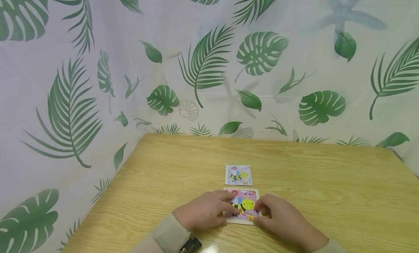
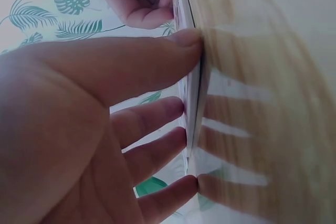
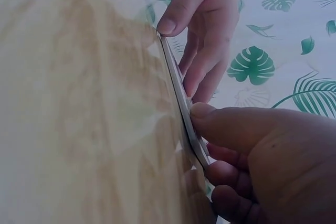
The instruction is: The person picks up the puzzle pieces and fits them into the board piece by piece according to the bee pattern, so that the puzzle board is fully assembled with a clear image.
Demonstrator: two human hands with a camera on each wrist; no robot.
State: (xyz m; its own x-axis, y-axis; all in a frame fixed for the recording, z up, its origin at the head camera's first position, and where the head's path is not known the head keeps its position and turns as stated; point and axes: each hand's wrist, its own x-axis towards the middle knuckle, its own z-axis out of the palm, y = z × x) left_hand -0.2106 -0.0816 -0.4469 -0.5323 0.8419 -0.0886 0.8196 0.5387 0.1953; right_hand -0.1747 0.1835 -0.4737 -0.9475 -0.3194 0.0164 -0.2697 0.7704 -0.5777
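Note:
A square bee puzzle board with a pale border lies flat on the table, showing a yellow-and-black bee on pink. My left hand rests on its left part, fingers spread and fairly straight across the picture. In the left wrist view, the left thumb touches the board's near edge. At the lower right corner, my right hand holds the board's edge with curled fingers and thumb. The right thumb lies on that edge in the right wrist view. Whether a loose piece is under those fingertips is hidden.
Just beyond the board lies a smaller card with a similar bee picture. The wood-grain table reaches back to a white curtain printed with green leaves. A dark band circles the left wrist.

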